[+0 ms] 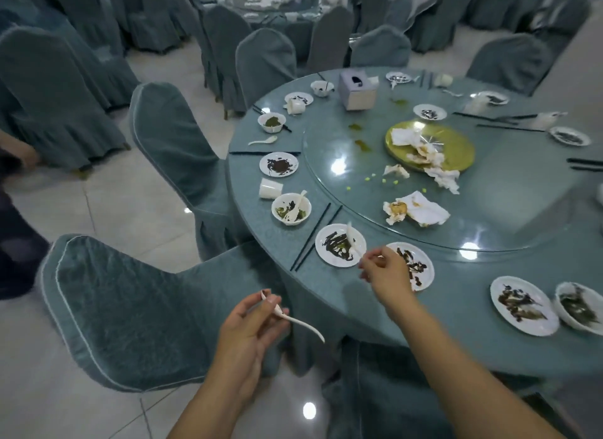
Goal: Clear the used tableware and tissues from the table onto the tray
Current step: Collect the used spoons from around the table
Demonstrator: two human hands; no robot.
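My left hand [251, 324] holds a white spoon [295, 319] off the table's near edge, above a chair. My right hand [385, 275] reaches over the table edge and pinches the handle of a second white spoon [354, 242] lying on a dirty white plate [339, 245]. Another soiled plate [421, 265] lies partly under that hand. More used plates [522, 304] and bowls [291, 209] ring the round table. Crumpled tissues [421, 208] lie on the glass turntable [326, 177], and more sit on a yellow-green dish [456, 144]. No tray is in view.
Black chopsticks [313, 237] lie beside the plate. A tipped white cup [270, 190] and a tissue box [357, 91] stand further along the rim. Covered chairs [130, 308] crowd the table's left and near sides. A person's sleeve [16, 242] shows at the far left.
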